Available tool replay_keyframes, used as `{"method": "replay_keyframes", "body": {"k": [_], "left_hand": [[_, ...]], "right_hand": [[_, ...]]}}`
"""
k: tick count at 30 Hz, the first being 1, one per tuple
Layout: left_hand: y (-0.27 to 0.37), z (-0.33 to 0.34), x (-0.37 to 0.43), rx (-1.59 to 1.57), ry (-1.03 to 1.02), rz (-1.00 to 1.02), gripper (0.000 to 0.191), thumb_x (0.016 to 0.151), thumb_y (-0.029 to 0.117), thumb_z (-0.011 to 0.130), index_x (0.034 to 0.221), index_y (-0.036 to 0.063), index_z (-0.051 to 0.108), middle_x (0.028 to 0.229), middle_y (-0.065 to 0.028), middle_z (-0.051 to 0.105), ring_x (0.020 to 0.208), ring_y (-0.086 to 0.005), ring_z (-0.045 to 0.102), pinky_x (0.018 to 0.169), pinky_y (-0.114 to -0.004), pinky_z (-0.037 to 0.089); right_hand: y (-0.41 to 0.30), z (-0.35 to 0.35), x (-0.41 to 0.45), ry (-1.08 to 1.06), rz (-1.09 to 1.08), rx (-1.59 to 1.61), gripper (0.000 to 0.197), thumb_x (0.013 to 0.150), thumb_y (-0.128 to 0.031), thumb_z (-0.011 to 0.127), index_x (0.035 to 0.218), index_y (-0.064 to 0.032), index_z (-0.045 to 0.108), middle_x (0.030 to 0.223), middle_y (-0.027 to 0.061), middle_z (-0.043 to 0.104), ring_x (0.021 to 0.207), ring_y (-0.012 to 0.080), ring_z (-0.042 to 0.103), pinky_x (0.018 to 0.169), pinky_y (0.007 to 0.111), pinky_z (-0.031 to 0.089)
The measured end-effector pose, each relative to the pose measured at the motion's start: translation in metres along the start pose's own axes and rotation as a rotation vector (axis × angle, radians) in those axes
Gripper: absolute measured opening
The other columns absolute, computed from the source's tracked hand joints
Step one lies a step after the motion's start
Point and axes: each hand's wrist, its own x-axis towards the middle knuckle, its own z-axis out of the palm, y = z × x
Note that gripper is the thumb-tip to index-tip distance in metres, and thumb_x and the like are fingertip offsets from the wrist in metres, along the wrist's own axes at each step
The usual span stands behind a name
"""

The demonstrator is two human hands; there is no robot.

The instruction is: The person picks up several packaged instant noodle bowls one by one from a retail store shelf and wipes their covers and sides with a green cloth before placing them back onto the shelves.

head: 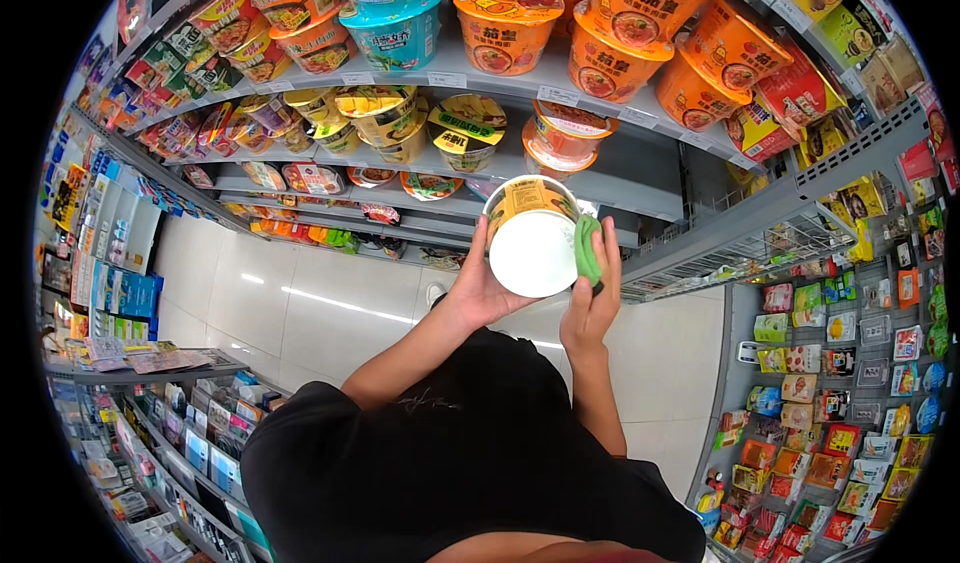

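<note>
An instant noodle bowl is tipped in front of my chest, its white round base towards me and its printed side facing the shelves. My left hand grips the bowl's left side, with the fingers along its wall. A green cloth is in my right hand, pressed against the bowl's right edge. Something small and dark shows beneath the cloth; what it is cannot be told. Just beyond the bowl, stacked orange-and-white noodle bowls stand on the second shelf, beside a black-and-yellow noodle bowl.
The top shelf holds orange noodle bowls and turquoise ones. A wire basket on a perforated grey upright juts out at the right. Small packaged snacks hang at the far right. A display rack stands at the left.
</note>
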Motion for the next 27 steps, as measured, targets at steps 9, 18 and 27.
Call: {"method": "replay_keyframes", "body": {"k": [9,18,27], "left_hand": [[-0.02,-0.015,0.0,-0.067,0.291,0.065,0.08,0.094,0.075,0.051,0.153,0.0215,0.044,0.154,-0.0083,0.046,0.142,-0.0322,0.045,0.117,-0.053,0.038],[-0.025,-0.023,0.002,-0.118,0.275,0.067,0.08,0.094,0.075,0.05,0.154,0.0231,0.042,0.157,-0.0069,0.043,0.145,-0.0309,0.041,0.119,-0.054,0.036],[-0.031,-0.026,-0.003,-0.018,0.084,0.127,0.085,0.094,0.078,0.046,0.158,0.0244,0.035,0.162,-0.0073,0.038,0.148,-0.0296,0.039,0.121,-0.052,0.032]], "right_hand": [[-0.011,0.017,-0.008,-0.364,-0.173,-0.595,0.066,0.084,-0.028,0.077,0.145,-0.016,0.057,0.156,0.0116,0.048,0.147,0.0379,0.039,0.12,0.061,0.026],[-0.015,0.013,0.019,-0.4,-0.163,-0.623,0.058,0.092,-0.026,0.068,0.147,-0.0135,0.055,0.157,0.0126,0.046,0.149,0.0371,0.036,0.122,0.06,0.02],[-0.028,0.024,0.003,-0.516,-0.239,-0.543,0.064,0.085,-0.03,0.075,0.146,-0.0167,0.057,0.157,0.0079,0.048,0.15,0.0331,0.037,0.122,0.061,0.022]]}}
